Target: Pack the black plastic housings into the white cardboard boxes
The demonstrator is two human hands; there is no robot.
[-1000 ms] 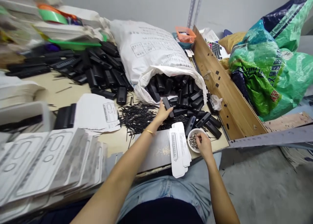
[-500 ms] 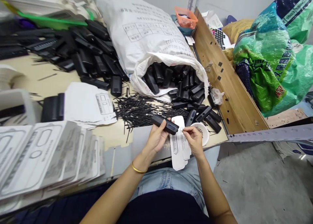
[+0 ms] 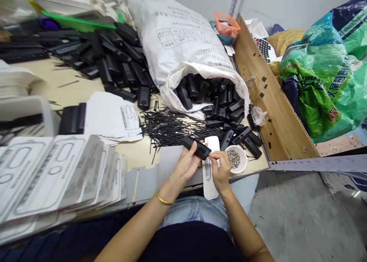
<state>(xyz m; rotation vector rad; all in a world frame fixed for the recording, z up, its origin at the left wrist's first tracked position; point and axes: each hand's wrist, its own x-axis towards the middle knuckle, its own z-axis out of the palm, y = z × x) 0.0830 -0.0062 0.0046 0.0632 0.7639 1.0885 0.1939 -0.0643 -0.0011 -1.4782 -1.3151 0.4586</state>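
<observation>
My left hand (image 3: 187,164) is closed round a long black plastic casing (image 3: 196,147), its thumb lying along the top. At the casing's near right end, my right hand (image 3: 220,171) pinches with thumb and fingertips; whatever sits between them is too small to make out. Below both hands, a white printed card (image 3: 210,187) overhangs the table edge, partly covered by the right hand. Just right of that hand is a white bowl (image 3: 244,163) holding many small shiny metal pieces (image 3: 233,159). Thin black sticks (image 3: 166,127) lie in a heap beyond the left hand.
A white woven sack (image 3: 180,33) spills black casings (image 3: 220,101) toward me. More casings (image 3: 123,69) are piled left of it. Printed cards (image 3: 111,115) and cardboard sleeves (image 3: 57,174) lie at left. A wooden board (image 3: 278,101) borders the table's right side.
My right hand has moved left, its fingertips now at the casing's end, uncovering the bowl's metal pieces. The left hand still holds the casing. The whole view has shifted slightly.
</observation>
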